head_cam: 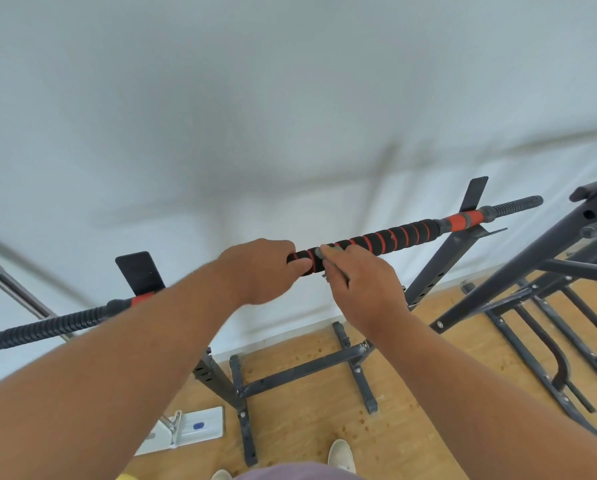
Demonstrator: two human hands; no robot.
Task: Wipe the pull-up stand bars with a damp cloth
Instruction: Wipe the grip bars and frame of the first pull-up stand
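Bar (pixel 404 235): ran across the view from lower left to upper right, resting on the two uprights of the pull-up stand (pixel 439 268); middle section padded in black foam with red spiral stripes, ends ribbed black, orange collars next to the upright brackets.

Left hand (pixel 262 268): reached forward and up, forearm extended from the lower left corner; fingers curled over the top of the foam padding, thumb side toward the camera — clasped around the bar just left of the right hand.

Right hand (pixel 363 289): reached up from the lower right, wrist bent slightly inward, back of hand toward the camera; fingers bunched and pinched on a small grey cloth (pixel 326 256), pressed against the padding.

Cloth: mostly hidden under the right fingers; only a grey fold showed at the fingertips, touching the bar, with a bit hanging below it. Dampness not discernible.

Spacing of hands: just beside each other near mid-bar, almost touching.

Stand base (pixel 290 375): dark grey cross-members on the wood floor (pixel 411 427) below the hands, close to the white wall (pixel 290 98).

Second frame (pixel 549 299): dark metal frame at right, tilted, partly out of view.

Flat mop (pixel 193 427): white head on the floor at lower left, handle rising toward the left edge.

Shoes (pixel 340 455): pale toes visible at the bottom edge — standing just short of the base.
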